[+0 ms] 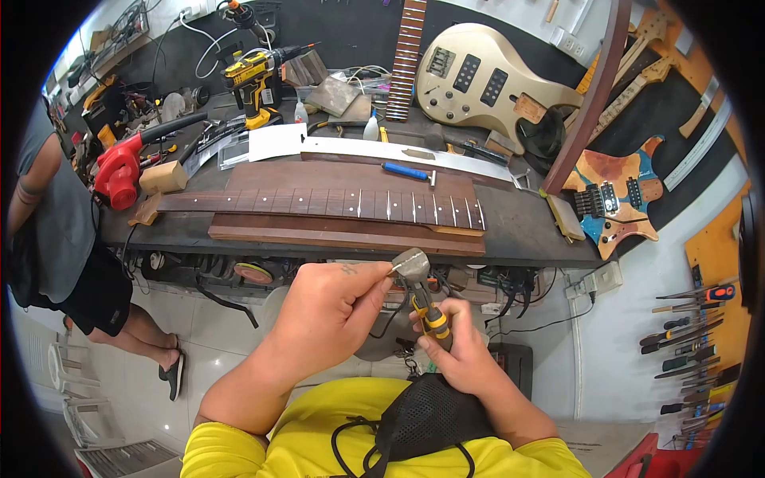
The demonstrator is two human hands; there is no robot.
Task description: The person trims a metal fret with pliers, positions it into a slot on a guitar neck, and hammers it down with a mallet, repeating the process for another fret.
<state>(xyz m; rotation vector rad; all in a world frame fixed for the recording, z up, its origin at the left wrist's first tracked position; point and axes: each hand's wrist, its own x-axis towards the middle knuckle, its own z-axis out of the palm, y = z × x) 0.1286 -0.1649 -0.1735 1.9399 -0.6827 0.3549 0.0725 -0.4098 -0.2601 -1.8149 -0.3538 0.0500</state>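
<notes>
Black mask [426, 418], nippers [421, 299]; fretboard [319, 201] on cluttered workbench [518, 231].

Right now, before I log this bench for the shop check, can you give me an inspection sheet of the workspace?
Surface: dark workbench, crowded; wood boards lie under the fretboard.
Job's things: end-cutting nippers with yellow-black handles, held in front of the bench; fretboard lying flat.
Clutter: yellow cordless drill, red blower, blue-handled tool, squeeze bottle.
Hands: right hand grips the nippers' handles; left hand has fingertips at the nippers' head, and a pinch cannot be told.
Cables: white cables behind the drill; black cables under the bench.
Surroundings: gold bass guitar, blue-orange guitar body, wall tool rack, another person at the left.
</notes>
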